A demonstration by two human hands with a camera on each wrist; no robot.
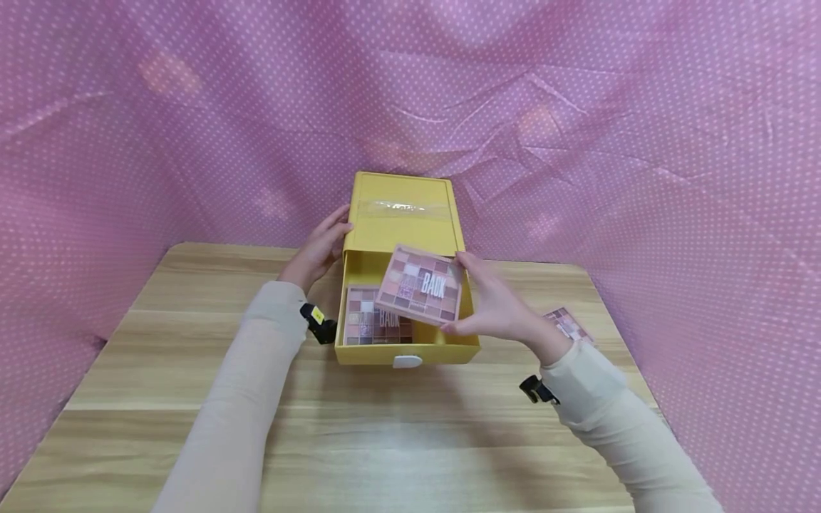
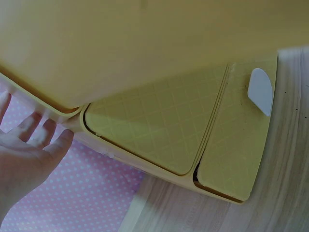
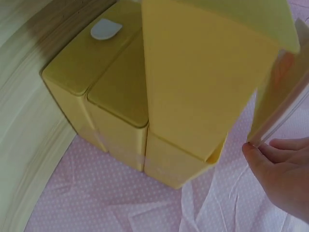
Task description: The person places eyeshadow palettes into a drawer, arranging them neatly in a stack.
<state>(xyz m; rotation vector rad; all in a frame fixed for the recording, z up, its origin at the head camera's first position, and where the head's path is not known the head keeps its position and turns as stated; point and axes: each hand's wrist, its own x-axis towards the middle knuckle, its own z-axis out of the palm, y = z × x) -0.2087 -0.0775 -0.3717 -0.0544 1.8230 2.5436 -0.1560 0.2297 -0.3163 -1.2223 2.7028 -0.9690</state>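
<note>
A yellow drawer cabinet [image 1: 404,231] stands at the far side of the table, its top drawer [image 1: 368,355] pulled out. Inside that drawer, toward the left, lies an eyeshadow palette [image 1: 360,329]. My right hand [image 1: 497,303] pinches a second eyeshadow palette [image 1: 420,285] by its right edge, tilted above the drawer and overlapping the first one in the head view. The fingers of my left hand [image 1: 317,249] rest against the cabinet's left side; the left wrist view shows them spread along its edge [image 2: 67,116].
Another palette [image 1: 567,324] lies on the wooden table [image 1: 398,442] at the right, partly behind my right wrist. Lower drawers [image 3: 120,92] of the cabinet are closed, one with a white pull tab [image 3: 106,29]. A pink dotted cloth [image 1: 256,121] hangs around the table.
</note>
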